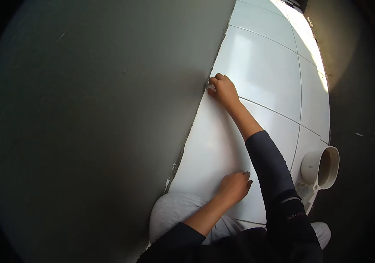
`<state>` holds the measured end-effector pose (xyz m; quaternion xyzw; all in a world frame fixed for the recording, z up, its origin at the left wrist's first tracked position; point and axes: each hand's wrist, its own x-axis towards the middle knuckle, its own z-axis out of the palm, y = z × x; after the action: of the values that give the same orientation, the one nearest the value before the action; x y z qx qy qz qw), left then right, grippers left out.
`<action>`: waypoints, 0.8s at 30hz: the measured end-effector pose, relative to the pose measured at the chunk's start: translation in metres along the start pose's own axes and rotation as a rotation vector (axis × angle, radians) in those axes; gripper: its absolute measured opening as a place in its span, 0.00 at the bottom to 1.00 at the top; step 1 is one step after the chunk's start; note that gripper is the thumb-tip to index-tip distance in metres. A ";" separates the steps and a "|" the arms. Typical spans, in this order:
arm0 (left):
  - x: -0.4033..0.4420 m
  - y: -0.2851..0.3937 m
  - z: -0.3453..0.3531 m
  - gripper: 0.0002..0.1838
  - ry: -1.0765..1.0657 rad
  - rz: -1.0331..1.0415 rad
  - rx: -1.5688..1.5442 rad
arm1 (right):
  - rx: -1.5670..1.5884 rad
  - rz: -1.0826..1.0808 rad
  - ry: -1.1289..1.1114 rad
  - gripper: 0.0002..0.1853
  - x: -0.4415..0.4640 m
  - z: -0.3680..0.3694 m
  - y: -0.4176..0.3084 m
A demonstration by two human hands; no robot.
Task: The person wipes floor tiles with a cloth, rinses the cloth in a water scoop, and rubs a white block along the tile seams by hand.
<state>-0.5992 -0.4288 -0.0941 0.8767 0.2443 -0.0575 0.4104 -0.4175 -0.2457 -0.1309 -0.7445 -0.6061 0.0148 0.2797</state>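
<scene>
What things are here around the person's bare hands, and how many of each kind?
Hands: 2 (right hand; left hand)
Dark sleeves: 2 (right sleeve; left sleeve)
Handled dipper: 1
Small whitish piece at the right hand: 1, too small to identify
Total: 6, leaving out tiles, walls and trousers

Sunlight glares on the far right of the white tiles (262, 52); left of them, the grey wall (86, 109) lies dim; fisheye distortion bows their outline.
</scene>
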 end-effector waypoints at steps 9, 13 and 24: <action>-0.002 -0.002 0.002 0.11 0.048 0.018 -0.018 | -0.062 -0.010 0.063 0.13 0.001 0.003 -0.006; 0.003 -0.002 0.003 0.11 0.049 0.033 0.002 | -0.040 -0.095 -0.023 0.13 -0.002 0.000 -0.009; -0.001 -0.002 0.005 0.11 0.038 0.057 -0.027 | -0.034 -0.047 -0.039 0.14 0.001 -0.001 -0.004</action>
<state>-0.6002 -0.4315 -0.0981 0.8787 0.2275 -0.0260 0.4189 -0.4201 -0.2448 -0.1280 -0.7342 -0.6290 0.0123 0.2554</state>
